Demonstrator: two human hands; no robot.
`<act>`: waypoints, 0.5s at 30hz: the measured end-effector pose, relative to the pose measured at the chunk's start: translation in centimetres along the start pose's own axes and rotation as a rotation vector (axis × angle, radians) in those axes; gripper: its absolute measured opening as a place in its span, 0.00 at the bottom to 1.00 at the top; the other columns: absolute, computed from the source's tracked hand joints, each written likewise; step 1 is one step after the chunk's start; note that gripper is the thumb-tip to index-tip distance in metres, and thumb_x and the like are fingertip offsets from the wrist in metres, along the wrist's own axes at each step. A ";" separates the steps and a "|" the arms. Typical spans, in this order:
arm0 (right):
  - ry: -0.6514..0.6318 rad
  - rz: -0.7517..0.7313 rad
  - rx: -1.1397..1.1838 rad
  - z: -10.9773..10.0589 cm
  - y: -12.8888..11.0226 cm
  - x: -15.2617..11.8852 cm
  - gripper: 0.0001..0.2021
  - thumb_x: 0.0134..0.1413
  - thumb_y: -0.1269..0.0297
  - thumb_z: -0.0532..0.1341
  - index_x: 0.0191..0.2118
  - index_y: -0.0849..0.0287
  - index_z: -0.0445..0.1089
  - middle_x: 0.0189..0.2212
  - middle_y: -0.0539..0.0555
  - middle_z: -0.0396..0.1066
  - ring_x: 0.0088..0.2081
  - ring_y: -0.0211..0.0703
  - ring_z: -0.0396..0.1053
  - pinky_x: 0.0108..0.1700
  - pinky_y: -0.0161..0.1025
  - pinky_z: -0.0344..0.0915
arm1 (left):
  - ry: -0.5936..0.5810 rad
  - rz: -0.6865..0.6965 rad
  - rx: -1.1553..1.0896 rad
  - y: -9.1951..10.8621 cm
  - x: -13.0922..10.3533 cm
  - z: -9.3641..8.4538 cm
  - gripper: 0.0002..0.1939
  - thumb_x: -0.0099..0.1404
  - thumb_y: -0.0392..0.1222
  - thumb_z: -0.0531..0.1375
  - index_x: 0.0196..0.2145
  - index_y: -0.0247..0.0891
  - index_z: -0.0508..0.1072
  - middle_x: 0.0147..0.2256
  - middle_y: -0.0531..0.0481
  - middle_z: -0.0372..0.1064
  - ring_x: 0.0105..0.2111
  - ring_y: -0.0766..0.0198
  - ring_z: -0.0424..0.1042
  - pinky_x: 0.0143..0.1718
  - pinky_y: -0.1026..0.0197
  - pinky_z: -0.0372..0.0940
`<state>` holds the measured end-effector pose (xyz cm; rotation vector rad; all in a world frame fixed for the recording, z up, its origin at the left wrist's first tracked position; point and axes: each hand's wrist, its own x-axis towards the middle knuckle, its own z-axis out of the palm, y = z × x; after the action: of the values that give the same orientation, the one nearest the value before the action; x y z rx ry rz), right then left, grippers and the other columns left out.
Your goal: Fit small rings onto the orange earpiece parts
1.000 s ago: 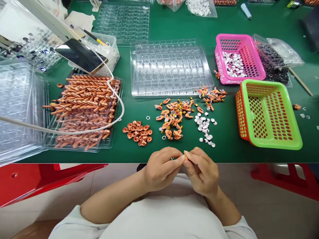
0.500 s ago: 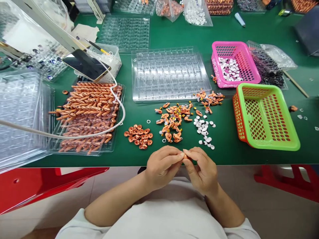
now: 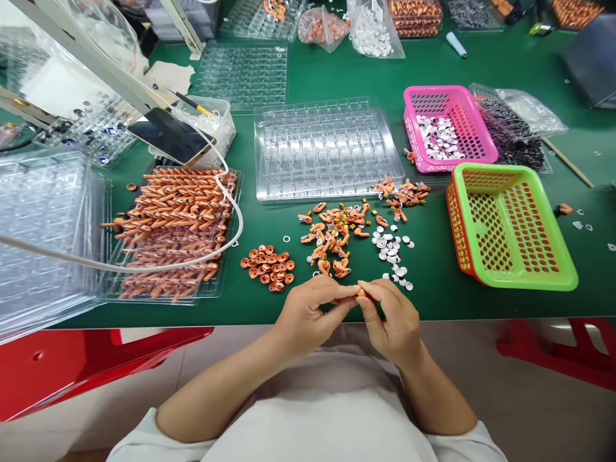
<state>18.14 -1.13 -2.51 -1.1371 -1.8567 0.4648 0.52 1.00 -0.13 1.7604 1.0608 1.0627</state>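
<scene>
My left hand point(image 3: 310, 314) and my right hand point(image 3: 392, 317) meet at the table's front edge, fingertips together around a small orange part point(image 3: 360, 292). Both hands are closed on it, and the fingers hide most of its shape. Just beyond them lies a pile of orange curved pieces point(image 3: 337, 237) with yellow and silvery bits. Copper-coloured cups point(image 3: 269, 266) lie to the left of that pile. White round caps point(image 3: 392, 249) are scattered to its right.
A clear tray point(image 3: 327, 151) lies behind the piles. Pink basket point(image 3: 450, 128) and green basket point(image 3: 522, 224) stand right. At left are a tray of copper-coloured parts point(image 3: 178, 218), a phone point(image 3: 171, 136) and a white cable point(image 3: 238, 218).
My left index finger has stretched out straighter across the orange part, which now shows a little more. The camera view has shifted slightly.
</scene>
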 end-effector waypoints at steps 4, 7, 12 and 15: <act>-0.011 -0.046 -0.054 -0.3 0.5 0.1 0.16 0.60 0.76 0.58 0.54 0.61 0.66 0.37 0.60 0.73 0.38 0.47 0.72 0.38 0.45 0.73 | -0.144 -0.245 -0.165 0.6 0.4 -0.5 0.11 0.65 0.36 0.62 0.44 0.39 0.80 0.40 0.46 0.81 0.37 0.61 0.80 0.38 0.63 0.74; -0.025 -0.090 -0.073 -0.3 0.7 0.2 0.18 0.60 0.75 0.58 0.55 0.60 0.65 0.37 0.60 0.73 0.38 0.47 0.72 0.37 0.44 0.73 | -0.100 -0.418 -0.302 0.6 0.5 -0.3 0.08 0.64 0.38 0.63 0.40 0.37 0.81 0.38 0.46 0.81 0.36 0.59 0.81 0.36 0.62 0.77; -0.028 -0.110 -0.091 -0.4 0.6 0.4 0.17 0.61 0.74 0.57 0.55 0.60 0.65 0.36 0.59 0.74 0.37 0.47 0.73 0.36 0.44 0.73 | -0.026 -0.544 -0.424 0.6 0.5 0.3 0.07 0.60 0.39 0.67 0.36 0.34 0.82 0.33 0.46 0.81 0.31 0.58 0.81 0.33 0.60 0.78; -0.023 -0.106 -0.085 -0.6 0.5 0.3 0.18 0.61 0.75 0.57 0.56 0.60 0.64 0.36 0.59 0.74 0.37 0.47 0.73 0.37 0.44 0.73 | -0.026 -0.478 -0.439 0.7 0.3 0.5 0.08 0.59 0.38 0.67 0.37 0.36 0.82 0.36 0.45 0.81 0.34 0.56 0.81 0.38 0.58 0.78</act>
<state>18.86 -0.66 -2.36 -1.0866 -1.9618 0.3427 1.19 0.91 0.45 1.0974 1.0637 0.8811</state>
